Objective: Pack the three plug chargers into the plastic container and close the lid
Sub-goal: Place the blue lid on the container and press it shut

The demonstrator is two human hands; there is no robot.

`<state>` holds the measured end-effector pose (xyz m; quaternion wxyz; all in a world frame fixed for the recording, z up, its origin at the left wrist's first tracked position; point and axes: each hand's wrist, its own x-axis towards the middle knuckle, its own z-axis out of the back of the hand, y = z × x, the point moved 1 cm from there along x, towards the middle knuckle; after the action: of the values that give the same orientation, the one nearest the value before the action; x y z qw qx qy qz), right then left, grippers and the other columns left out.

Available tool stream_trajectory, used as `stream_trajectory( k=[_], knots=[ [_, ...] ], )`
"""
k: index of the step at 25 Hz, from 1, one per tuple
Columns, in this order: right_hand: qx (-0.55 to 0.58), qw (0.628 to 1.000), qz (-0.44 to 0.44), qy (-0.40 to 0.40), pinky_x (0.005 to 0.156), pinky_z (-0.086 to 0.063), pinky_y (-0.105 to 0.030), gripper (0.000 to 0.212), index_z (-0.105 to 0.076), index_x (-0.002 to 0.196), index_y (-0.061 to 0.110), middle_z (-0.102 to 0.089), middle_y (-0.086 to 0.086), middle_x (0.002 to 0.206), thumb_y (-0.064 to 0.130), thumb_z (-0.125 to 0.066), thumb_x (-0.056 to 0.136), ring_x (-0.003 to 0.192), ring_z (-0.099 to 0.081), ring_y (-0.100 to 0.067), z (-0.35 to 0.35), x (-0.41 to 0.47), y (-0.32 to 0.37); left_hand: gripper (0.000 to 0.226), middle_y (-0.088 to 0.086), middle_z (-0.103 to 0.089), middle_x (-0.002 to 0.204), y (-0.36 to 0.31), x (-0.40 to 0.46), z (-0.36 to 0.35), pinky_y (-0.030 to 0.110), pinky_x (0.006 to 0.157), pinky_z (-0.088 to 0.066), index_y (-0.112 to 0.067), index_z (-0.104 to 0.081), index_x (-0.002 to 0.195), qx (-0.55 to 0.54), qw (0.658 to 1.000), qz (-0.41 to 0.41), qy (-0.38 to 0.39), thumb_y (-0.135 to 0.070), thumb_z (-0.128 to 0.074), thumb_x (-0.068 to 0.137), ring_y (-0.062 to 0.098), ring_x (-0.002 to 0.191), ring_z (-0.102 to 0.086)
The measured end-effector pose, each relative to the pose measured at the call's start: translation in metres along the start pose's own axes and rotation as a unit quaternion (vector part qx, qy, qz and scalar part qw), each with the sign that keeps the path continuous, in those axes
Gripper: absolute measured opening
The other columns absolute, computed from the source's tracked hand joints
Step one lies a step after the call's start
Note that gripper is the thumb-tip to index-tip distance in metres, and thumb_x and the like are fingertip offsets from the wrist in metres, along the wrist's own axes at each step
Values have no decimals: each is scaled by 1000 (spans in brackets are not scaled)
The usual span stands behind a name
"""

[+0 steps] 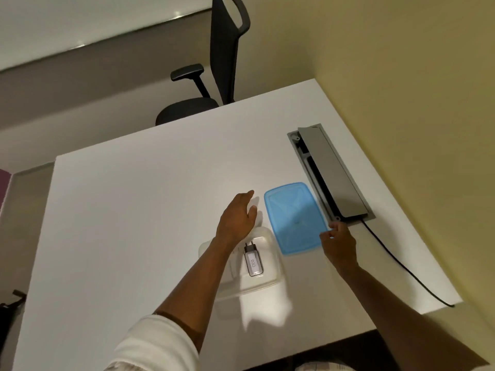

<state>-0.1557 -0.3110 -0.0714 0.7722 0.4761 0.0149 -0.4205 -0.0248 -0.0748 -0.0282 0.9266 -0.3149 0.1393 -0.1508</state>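
The right hand [339, 243] pinched the near corner of the blue lid [294, 218]; the left hand [238, 216] hovered open and empty. Beneath its wrist, the container [272, 274] held a charger [253, 261], so closing seemed underway. Next, the lid needed lifting left and aligning.

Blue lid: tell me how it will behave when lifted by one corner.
The blue lid looks thin and flat, so probably light and slightly flexible. The right hand pinches only its near corner, so it may sag or swing. Lying flat on the table, it cannot roll.
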Motion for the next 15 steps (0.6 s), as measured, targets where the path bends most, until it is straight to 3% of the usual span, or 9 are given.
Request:
stream_trajectory(
  k=[3,6,9,12,15],
  knots=[
    [30,995,-88,37,82,-57,-52,40,-53,120,9,-69,-18,99,11,-59,81,88,-68,-38,5,11,-21,50,9,-49,149,-10,27,-19,31,110,-33,-13,-43,148,32,997,18,69,-28,-48,100,25,138,-46],
    [68,986,-136,65,62,-58,-38,35,-53,117,12,-69,-16,95,13,-61,83,69,-67,-28,8,20,-30,44,16,-56,138,-16,51,-36,29,101,-35,-8,-51,137,37,992,28,114,-27,-51,98,32,131,-49],
    [94,978,-165,86,52,-55,-29,26,-56,109,11,-69,-14,86,12,-61,84,62,-65,-21,9,28,-35,46,19,-54,138,-17,71,-49,34,103,-36,-1,-49,134,50,986,56,151,-28,-53,98,35,132,-47],
    [135,968,-181,111,61,-58,-34,14,-62,99,8,-68,-15,81,9,-60,85,61,-64,-23,9,35,-36,47,22,-57,130,-18,85,-56,34,94,-39,2,-48,129,17,984,88,157,-32,-55,97,36,122,-53],
    [163,960,-192,127,71,-61,-43,7,-63,93,8,-67,-18,84,7,-59,87,67,-66,-27,9,39,-37,55,20,-57,134,-21,92,-62,36,99,-41,0,-44,135,-25,978,127,161,-40,-53,98,35,122,-55]
  ],
)
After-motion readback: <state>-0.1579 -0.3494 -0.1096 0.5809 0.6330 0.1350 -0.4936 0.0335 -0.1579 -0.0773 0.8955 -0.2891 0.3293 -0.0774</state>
